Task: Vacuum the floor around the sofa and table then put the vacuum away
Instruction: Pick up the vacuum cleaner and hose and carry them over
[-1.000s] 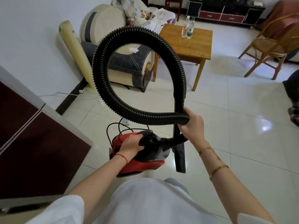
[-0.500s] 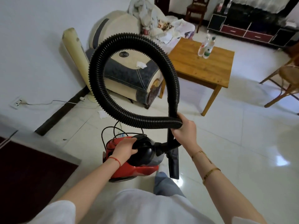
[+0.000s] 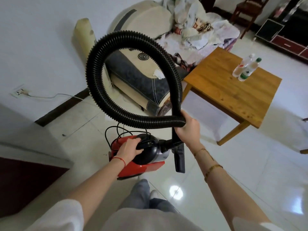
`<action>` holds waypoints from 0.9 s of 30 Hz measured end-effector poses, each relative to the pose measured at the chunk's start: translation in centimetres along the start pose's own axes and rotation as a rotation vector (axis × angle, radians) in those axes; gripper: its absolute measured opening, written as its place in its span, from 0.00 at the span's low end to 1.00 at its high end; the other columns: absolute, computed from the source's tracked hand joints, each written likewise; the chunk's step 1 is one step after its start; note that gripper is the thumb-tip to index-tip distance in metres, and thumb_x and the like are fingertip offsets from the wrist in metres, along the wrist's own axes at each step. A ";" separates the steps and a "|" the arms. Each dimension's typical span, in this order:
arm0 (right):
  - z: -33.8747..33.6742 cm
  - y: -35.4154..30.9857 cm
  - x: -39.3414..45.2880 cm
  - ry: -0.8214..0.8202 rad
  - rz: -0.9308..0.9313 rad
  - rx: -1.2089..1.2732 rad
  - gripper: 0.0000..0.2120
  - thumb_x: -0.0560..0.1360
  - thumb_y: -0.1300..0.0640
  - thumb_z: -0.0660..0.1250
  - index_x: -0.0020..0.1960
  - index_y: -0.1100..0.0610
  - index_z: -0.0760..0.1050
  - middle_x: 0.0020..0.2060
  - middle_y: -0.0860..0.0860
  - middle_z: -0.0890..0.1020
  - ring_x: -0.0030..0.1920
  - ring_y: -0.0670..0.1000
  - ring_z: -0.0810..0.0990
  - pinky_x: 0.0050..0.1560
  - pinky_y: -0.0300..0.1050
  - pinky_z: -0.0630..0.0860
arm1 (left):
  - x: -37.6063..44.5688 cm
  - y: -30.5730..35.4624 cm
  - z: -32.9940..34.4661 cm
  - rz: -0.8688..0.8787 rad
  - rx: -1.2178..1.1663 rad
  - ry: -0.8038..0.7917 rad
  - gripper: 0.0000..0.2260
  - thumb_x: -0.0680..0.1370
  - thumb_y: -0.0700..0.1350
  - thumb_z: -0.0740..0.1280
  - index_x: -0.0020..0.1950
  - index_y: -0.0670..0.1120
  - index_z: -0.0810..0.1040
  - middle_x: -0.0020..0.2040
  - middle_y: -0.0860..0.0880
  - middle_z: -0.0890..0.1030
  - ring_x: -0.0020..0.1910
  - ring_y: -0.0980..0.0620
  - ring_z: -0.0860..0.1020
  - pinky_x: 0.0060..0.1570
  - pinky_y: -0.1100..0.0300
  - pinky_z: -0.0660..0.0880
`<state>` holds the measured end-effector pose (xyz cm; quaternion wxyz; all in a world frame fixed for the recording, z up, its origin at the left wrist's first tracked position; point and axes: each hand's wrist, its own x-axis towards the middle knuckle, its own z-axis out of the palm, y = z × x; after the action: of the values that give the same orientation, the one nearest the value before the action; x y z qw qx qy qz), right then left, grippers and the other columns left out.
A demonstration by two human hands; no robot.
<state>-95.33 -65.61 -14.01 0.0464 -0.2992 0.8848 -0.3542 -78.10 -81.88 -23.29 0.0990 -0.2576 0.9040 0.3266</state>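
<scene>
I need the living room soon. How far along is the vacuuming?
Nothing shows finished floor. In hand: the left hand grips the red vacuum's handle, and the right hand holds the looped black hose, nozzle hanging off the floor. A tissue scrap lies on the sofa. Whether the person is starting or putting it away can't be told.

Left hand (image 3: 129, 150): grips the black handle of the red canister vacuum (image 3: 141, 157).
Right hand (image 3: 189, 129): holds the looped black ribbed hose (image 3: 100, 97).
Behind: cream sofa (image 3: 150, 24), square wooden table (image 3: 233, 90).
</scene>
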 end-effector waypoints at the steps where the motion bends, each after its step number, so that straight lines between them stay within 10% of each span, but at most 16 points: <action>1: 0.2 0.4 1.4 -0.007 0.001 0.004 0.22 0.68 0.62 0.68 0.60 0.47 0.74 0.38 0.46 0.82 0.39 0.48 0.80 0.41 0.42 0.76 | 1.4 0.1 -0.1 -0.005 0.001 -0.004 0.11 0.74 0.47 0.71 0.55 0.49 0.77 0.46 0.50 0.82 0.47 0.51 0.81 0.52 0.53 0.78; 27: 19.5 22.8 25.7 -0.148 0.061 0.014 0.26 0.67 0.63 0.69 0.65 0.51 0.72 0.41 0.49 0.83 0.42 0.51 0.81 0.45 0.44 0.78 | 33.4 -7.2 11.2 -0.088 0.140 -0.139 0.15 0.77 0.47 0.67 0.62 0.46 0.71 0.50 0.46 0.81 0.50 0.46 0.81 0.51 0.52 0.78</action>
<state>-121.92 -78.73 -40.12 0.1244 -0.2971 0.8852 -0.3357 -102.49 -92.85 -47.40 0.1935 -0.2664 0.9033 0.2751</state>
